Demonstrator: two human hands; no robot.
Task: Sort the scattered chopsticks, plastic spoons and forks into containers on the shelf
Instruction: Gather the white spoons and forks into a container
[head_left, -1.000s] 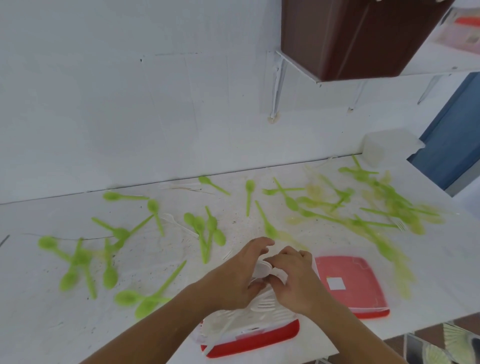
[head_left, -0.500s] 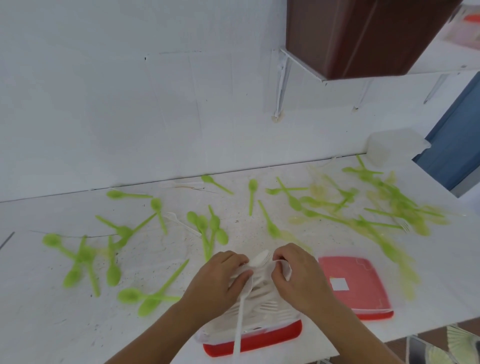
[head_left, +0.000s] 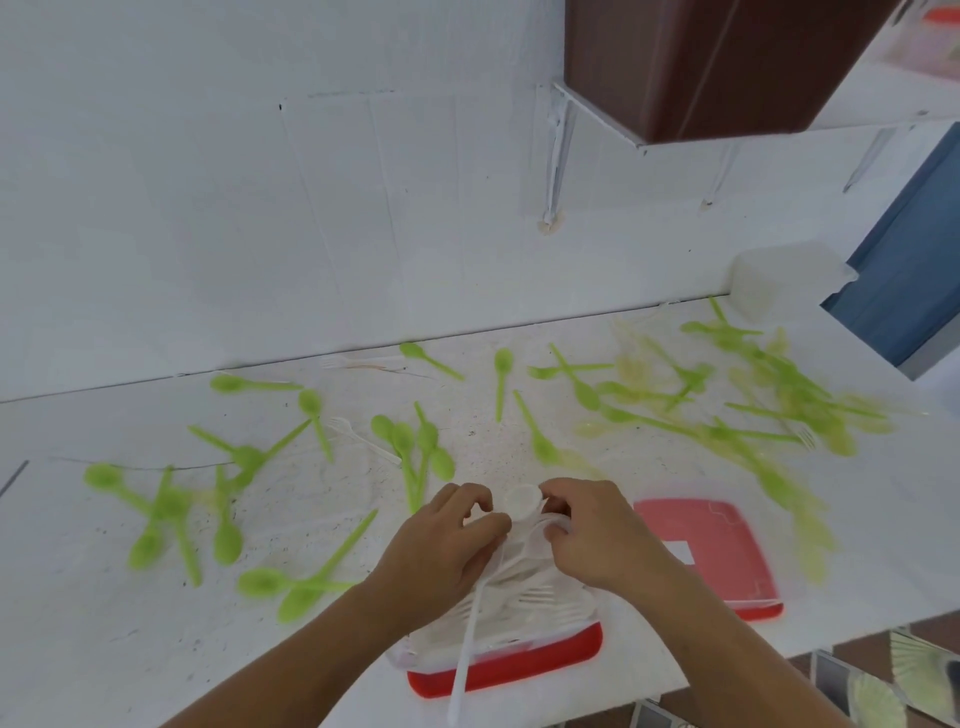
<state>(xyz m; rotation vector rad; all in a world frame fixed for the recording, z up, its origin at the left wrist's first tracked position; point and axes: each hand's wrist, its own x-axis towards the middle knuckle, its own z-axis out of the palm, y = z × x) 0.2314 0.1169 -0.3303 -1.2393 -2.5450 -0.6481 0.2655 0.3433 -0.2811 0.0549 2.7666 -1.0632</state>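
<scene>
1. Pinching a white spoon (head_left: 521, 503) just below its bowl, the left hand (head_left: 447, 551) and right hand (head_left: 597, 535) meet at 6 o'clock on the desk (head_left: 104, 649). Both have fingers curled onto it, thumbs close together.
2. The spoon's handle slants down toward 6 o'clock, crossing a red-based box (head_left: 524, 670) and passing the desk's near edge.
3. White forks (head_left: 540, 603) lie piled in that box, partly under the hands.
4. A red lid (head_left: 727, 561) lies flat at 4 o'clock, just beside the box. It bears a white label (head_left: 680, 552), too blurred to read.
5. Green spoons (head_left: 228, 384) lie scattered over the desk from 9 to 2 o'clock, many crossing one another. Those at 2 to 3 o'clock are smeared by blur.
6. One loose fork (head_left: 358, 436) lies among them at 11 o'clock.
7. A clear tub (head_left: 779, 280) stands at 2 o'clock against the wall.
8. The shelf (head_left: 883, 111) at 1 o'clock carries a brown bin (head_left: 701, 67).
</scene>
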